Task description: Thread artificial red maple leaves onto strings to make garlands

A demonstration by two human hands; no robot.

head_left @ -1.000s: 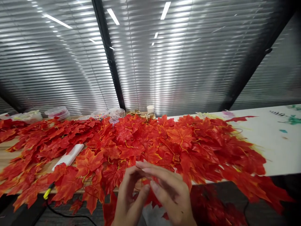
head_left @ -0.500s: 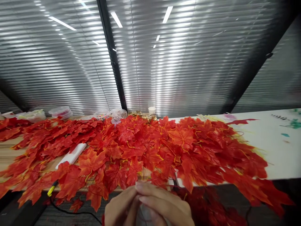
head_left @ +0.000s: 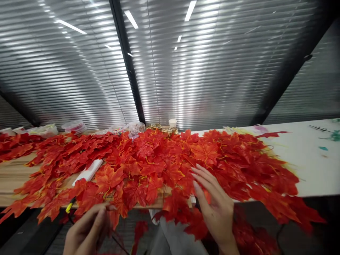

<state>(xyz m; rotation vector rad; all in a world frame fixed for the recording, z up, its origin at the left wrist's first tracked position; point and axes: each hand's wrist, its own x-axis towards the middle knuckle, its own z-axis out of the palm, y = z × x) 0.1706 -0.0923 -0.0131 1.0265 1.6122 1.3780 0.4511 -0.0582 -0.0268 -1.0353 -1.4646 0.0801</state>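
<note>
Red artificial maple leaves (head_left: pixel 159 152) with yellow-orange stems lie in a long heap across the table and hang over its front edge. My left hand (head_left: pixel 89 226) is at the lower left, its thumb and fingers pinched by the front edge; whatever is between the fingertips is too small and blurred to tell. My right hand (head_left: pixel 214 205) reaches over the front of the heap, right of the middle, with its fingers stretched out over the leaves. Below the edge, between my hands, a blurred red leaf (head_left: pixel 140 232) hangs.
A white bar (head_left: pixel 88 172) lies among leaves on the left. Along the back stand a white cup (head_left: pixel 172 123), gold wrappers (head_left: pixel 170 131) and plastic containers (head_left: pixel 74 126). A yellow-tipped black cable (head_left: pixel 69 207) hangs at the front edge. Window blinds rise behind.
My hands were together at the bottom middle and have parted. The left moved left; the right moved right and up onto the leaves. The view has shifted slightly.
</note>
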